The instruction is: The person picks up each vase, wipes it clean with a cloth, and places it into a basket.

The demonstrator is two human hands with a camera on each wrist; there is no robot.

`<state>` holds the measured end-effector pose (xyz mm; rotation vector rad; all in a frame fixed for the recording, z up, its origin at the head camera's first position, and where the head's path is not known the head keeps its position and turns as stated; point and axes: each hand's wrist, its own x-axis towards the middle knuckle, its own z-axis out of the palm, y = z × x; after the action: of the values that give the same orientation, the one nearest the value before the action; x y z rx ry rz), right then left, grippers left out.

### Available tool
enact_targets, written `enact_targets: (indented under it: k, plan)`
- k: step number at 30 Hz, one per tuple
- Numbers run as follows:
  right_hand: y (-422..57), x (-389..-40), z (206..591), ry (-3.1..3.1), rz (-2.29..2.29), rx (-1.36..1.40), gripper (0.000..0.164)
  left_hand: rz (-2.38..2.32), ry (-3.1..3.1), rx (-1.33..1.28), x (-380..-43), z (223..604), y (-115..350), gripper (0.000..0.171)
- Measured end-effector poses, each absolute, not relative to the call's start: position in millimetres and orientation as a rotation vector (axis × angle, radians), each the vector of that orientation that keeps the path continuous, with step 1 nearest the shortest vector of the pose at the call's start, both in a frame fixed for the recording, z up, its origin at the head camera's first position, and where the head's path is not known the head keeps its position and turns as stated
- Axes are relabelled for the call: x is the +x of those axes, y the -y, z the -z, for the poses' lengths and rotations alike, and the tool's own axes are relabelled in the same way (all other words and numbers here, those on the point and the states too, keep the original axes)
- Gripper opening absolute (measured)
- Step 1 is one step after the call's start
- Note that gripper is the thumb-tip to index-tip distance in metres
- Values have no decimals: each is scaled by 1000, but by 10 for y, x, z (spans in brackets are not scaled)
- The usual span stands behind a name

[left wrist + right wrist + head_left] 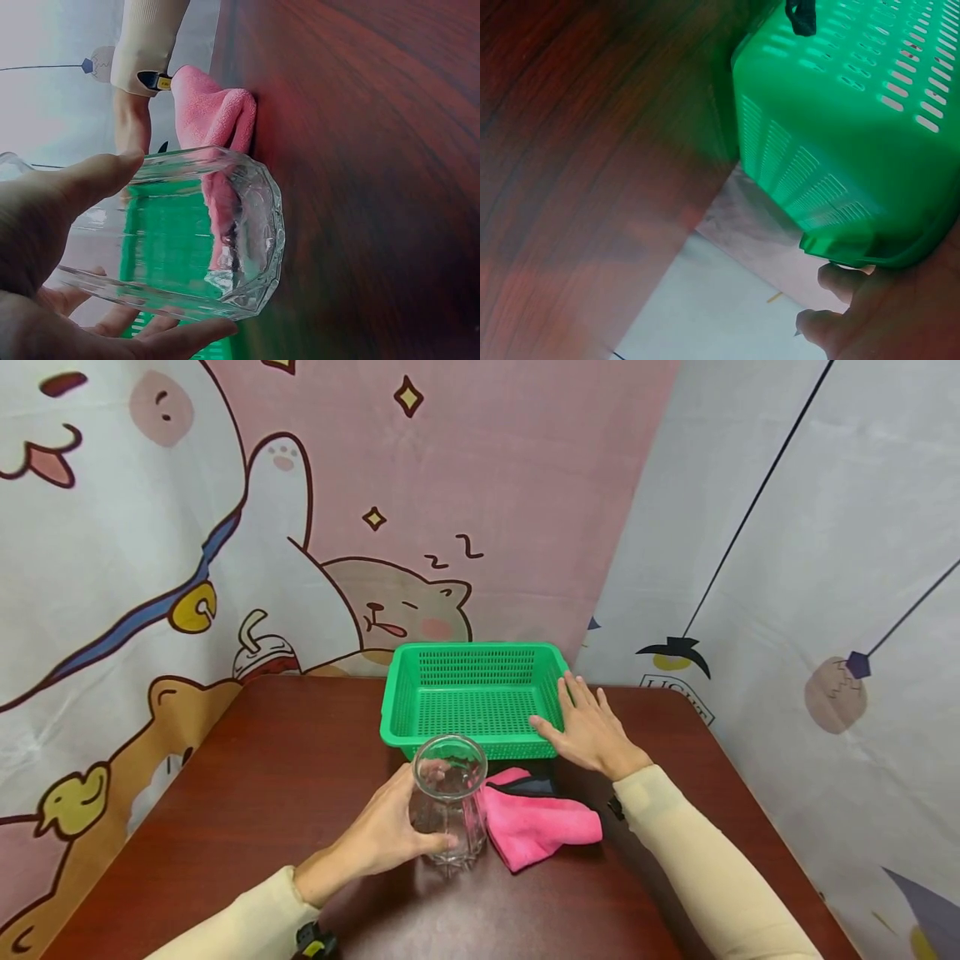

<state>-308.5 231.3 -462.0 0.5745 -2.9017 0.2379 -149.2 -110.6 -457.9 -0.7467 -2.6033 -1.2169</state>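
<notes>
My left hand (386, 827) grips a clear, faceted glass vase (450, 810) with a flared rim, upright in front of the basket. In the left wrist view, thumb and fingers wrap around the vase (255, 225) from opposite sides. Whether its base touches the table cannot be told. My right hand (592, 731) lies at the right rim of a green plastic basket (480, 749), fingers fairly straight and thumb reaching inward. The right wrist view shows fingertips outside the basket wall (810, 172). Beside the vase, to its right, lies a crumpled pink cloth (543, 827).
A dark, flat item (532, 787) lies by the cloth, partly covered. The brown wooden table (300, 760) carries everything. Behind it and on the right hangs a printed cartoon curtain (510, 485), close to the basket's far side.
</notes>
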Motion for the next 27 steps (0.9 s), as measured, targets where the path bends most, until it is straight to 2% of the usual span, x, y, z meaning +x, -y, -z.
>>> enact_targets:
  k: [17, 27]
  plan:
    - [-2301, -3103, 4669, 2885, -242, 577, 99, 1272, 2517, -740, -1514, 4602, 1116, 80]
    - [-2316, -3100, 4658, 2889, -237, 576, 100, 1193, 2490, -736, -1533, 4525, 1123, 86]
